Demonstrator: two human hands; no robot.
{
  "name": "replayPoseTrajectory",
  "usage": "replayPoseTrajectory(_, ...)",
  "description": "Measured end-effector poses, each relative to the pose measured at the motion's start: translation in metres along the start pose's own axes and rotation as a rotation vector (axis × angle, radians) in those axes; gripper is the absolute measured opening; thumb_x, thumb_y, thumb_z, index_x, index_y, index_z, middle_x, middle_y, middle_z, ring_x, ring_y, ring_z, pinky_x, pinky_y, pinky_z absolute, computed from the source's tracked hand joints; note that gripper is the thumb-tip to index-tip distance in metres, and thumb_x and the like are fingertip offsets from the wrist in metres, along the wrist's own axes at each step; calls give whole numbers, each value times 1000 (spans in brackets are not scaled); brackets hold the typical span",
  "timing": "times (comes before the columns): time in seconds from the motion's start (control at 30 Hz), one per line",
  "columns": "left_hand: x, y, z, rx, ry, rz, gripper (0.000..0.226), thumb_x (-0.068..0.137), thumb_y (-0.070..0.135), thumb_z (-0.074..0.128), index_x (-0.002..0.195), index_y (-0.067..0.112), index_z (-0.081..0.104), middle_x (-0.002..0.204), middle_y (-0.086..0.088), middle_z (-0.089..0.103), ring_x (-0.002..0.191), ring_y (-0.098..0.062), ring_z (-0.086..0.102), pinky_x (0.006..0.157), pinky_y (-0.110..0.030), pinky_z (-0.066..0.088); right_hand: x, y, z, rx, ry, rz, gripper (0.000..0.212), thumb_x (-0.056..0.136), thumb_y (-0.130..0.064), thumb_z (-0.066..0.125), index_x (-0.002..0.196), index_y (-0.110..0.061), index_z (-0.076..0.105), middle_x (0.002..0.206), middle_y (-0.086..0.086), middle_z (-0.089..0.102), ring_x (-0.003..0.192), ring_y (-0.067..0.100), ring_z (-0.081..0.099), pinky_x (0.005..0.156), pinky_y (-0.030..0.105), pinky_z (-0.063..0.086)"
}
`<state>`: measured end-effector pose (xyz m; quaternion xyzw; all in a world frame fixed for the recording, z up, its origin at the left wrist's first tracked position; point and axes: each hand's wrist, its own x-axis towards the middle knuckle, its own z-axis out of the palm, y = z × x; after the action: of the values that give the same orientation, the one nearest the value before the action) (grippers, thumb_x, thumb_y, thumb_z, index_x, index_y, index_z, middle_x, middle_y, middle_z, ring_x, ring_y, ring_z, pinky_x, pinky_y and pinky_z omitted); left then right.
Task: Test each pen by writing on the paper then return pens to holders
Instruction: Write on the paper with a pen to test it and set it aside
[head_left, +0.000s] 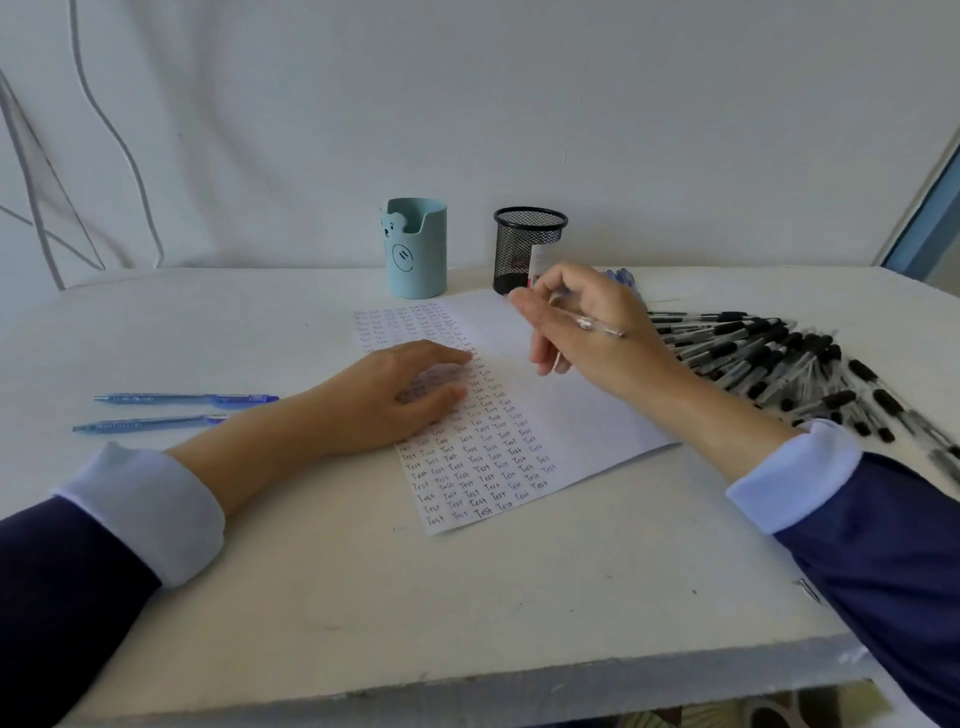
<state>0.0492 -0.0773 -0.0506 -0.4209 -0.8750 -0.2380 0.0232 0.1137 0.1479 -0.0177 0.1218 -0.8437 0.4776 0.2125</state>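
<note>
Shows right hand (592, 306) gripping a clear pen (601, 328) over the paper (582, 415), left hand (400, 395) flat, pressing it. Risks smearing ink under that palm, or nudging the black pen pile (769, 358) off the tabletop (363, 571) right edge.

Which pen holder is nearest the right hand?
The black mesh holder, just behind the right hand gripping a pen; the light blue holder stands farther left.
</note>
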Motion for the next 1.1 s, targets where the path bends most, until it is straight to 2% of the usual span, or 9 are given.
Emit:
replayPoseTrajectory(0.1, -1, 3, 0, -11, -9, -30, 56, 89, 55, 42, 138, 28, 49, 137, 12, 52, 119, -1, 48, 102, -18, 34, -13, -5, 4, 275, -153, 185, 26, 106, -36, 36, 108, -20, 57, 79, 11, 69, 72, 24, 68, 63, 38, 57)
replayPoseTrajectory(0.2, 0, 4, 2, 14, -26, -7, 59, 88, 56, 38, 137, 26, 51, 138, 11, 52, 123, -3, 48, 106, -22, 35, -24, 2, 1, 352, -293, 314, 26, 102, -13, 45, 124, -17, 59, 102, 10, 75, 100, 19, 70, 93, 35, 55)
replayPoseTrajectory(0.27, 0, 1, 3, 38, -39, 20, 55, 90, 54, 38, 136, 27, 53, 142, 13, 48, 128, 1, 42, 108, -15, 26, -32, 3, -1, 310, -321, 322, 21, 96, -6, 53, 107, -14, 69, 99, 7, 76, 93, 14, 69, 87, 28, 54)
replayPoseTrajectory(0.37, 1, -1, 3, 36, -45, 44, 55, 90, 53, 38, 137, 27, 53, 144, 14, 46, 131, 2, 39, 109, -14, 22, -45, -5, -2, 280, -328, 285, 5, 83, -14, 73, 82, -12, 68, 74, -2, 73, 74, 7, 63, 71, 20, 50)
replayPoseTrajectory(0.5, 1, -3, 4, 19, -54, 42, 57, 89, 55, 38, 137, 28, 52, 144, 15, 46, 132, 2, 39, 110, -14, 22, -57, -9, 2, 196, -277, 228, 41, 86, -10, 71, 58, -12, 41, 43, -11, 41, 42, 2, 35, 45, 11, 33)
replayPoseTrajectory(0.63, 1, -4, 5, 10, -54, 44, 55, 90, 55, 38, 137, 29, 52, 143, 15, 46, 131, 0, 41, 112, -19, 24, -57, -9, 6, 90, -204, 203, 50, 86, 3, 61, 53, -15, 29, 45, -9, 25, 42, 2, 27, 46, 9, 33)
replayPoseTrajectory(0.77, 1, -6, 6, 17, -57, 51, 54, 93, 58, 38, 137, 30, 52, 143, 16, 46, 132, 1, 40, 113, -21, 25, -58, -6, 9, 73, -209, 202, 51, 83, 2, 65, 50, -17, 30, 44, -14, 27, 44, 3, 29, 51, 14, 33)
replayPoseTrajectory(0.93, 2, -7, 5, 25, -62, 47, 53, 94, 57, 39, 137, 29, 51, 144, 15, 46, 132, 0, 39, 114, -22, 25, -59, -6, 10, 89, -259, 183, 49, 85, 7, 64, 53, -12, 33, 41, -15, 30, 38, 0, 40, 48, 7, 36)
replayPoseTrajectory(1.1, 2, -5, 4, 28, -68, 47, 52, 95, 55, 38, 138, 29, 51, 144, 15, 45, 132, 1, 39, 111, -18, 23, -59, -10, 9, 71, -249, 164, 48, 84, 7, 63, 53, -12, 32, 43, -15, 29, 44, 1, 37, 52, 17, 46)
